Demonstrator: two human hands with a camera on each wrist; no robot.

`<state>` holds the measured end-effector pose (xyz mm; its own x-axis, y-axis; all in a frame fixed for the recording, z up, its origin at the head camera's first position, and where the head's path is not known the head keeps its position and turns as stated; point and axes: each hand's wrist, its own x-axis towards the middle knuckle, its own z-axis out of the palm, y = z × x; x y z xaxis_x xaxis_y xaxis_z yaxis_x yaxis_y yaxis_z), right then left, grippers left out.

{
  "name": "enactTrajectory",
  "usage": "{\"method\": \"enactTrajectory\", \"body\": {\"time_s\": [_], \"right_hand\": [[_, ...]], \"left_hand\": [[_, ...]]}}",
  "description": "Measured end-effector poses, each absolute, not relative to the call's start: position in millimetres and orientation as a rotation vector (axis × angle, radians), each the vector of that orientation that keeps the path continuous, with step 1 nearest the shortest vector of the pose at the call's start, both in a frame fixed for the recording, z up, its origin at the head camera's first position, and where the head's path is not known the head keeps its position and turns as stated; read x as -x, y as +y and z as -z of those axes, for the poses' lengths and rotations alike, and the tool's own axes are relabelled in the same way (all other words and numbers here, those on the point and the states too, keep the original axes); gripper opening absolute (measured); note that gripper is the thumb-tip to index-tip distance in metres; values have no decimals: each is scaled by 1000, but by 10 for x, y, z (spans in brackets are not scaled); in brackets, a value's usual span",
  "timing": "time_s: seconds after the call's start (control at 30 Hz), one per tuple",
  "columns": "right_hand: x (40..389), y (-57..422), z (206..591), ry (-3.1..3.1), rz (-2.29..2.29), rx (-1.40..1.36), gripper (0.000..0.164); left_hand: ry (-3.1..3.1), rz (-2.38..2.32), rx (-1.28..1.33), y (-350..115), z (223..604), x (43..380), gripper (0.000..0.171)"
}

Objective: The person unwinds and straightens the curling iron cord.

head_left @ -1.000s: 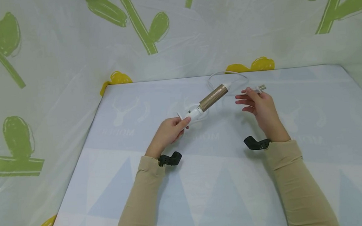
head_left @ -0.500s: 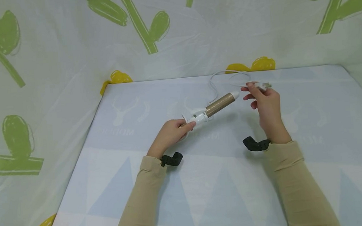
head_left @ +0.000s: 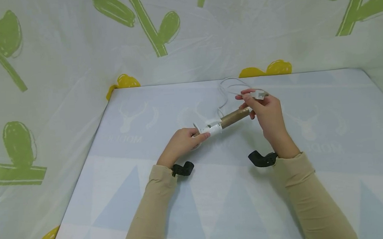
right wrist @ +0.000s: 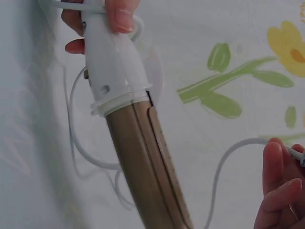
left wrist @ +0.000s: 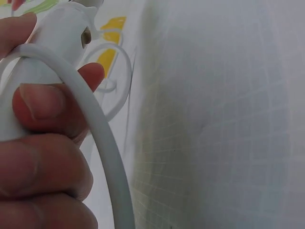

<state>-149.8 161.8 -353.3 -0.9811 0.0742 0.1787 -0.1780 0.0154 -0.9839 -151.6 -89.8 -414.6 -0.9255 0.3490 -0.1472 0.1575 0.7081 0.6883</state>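
My left hand grips the white handle of a curling iron, held above the table. Its gold-brown barrel points up to the right in the head view. A loop of the white cord crosses the handle and fingers in the left wrist view. My right hand pinches the cord's end by the white plug, over the barrel's tip, partly hiding it. Whether those fingers touch the barrel I cannot tell. The barrel's clamp lies along its side in the right wrist view.
Slack cord loops behind the iron towards the table's far edge. The table wears a pale blue and white patterned cover. Behind and to the left hangs a pale sheet with green leaves and yellow flowers.
The curling iron has swung to a flatter angle, its tip towards the right. My right hand rose slightly right, then came back left with the plug, over the barrel's tip.
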Motion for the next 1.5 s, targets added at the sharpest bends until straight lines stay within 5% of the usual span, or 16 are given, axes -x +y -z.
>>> {"method": "enactTrajectory", "body": {"time_s": [0.4, 0.73, 1.5], "right_hand": [[1425, 1757, 3290, -1852, -2200, -261, 31], [1698, 1758, 3110, -1777, -2262, -302, 26], [1687, 2350, 2199, -1440, -2232, -322, 30]], "left_hand": [[2718, -947, -421, -889, 4172, 1552, 45], [2696, -903, -401, -958, 4219, 1581, 50], [2678, -840, -408, -1060, 4254, 1545, 48]]}}
